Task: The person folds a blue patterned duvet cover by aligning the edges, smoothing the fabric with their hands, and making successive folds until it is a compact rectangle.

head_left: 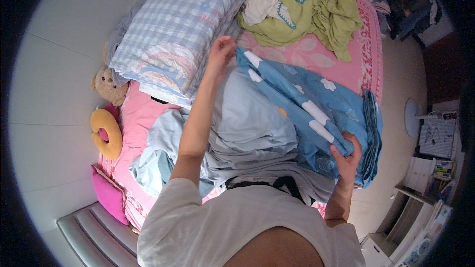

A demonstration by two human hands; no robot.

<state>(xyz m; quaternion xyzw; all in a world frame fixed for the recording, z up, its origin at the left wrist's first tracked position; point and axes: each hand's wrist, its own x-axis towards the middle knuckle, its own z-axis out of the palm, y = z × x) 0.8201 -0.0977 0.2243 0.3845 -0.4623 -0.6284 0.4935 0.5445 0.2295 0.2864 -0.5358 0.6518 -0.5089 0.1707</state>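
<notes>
A blue cloth with white clouds (341,111), perhaps a sheet or duvet cover, stretches between my hands above the bed. My left hand (221,57) is closed at its far left corner, fingertips pinched together. Lower right, my right hand (347,155) grips a bunched edge of the same cloth, thumb toward me. The cloth's right part hangs in folds along the bed's side. Beneath and to the left lies a rumpled pale blue-grey sheet or cover (252,113), partly hidden by my left arm.
A folded blue checked quilt (193,15) lies at the far left of the pink bed (358,54), beside a teddy bear (110,86) and a yellow neck pillow (106,133). Green bedding (326,10) is heaped at the back. Shelves (415,178) stand at right.
</notes>
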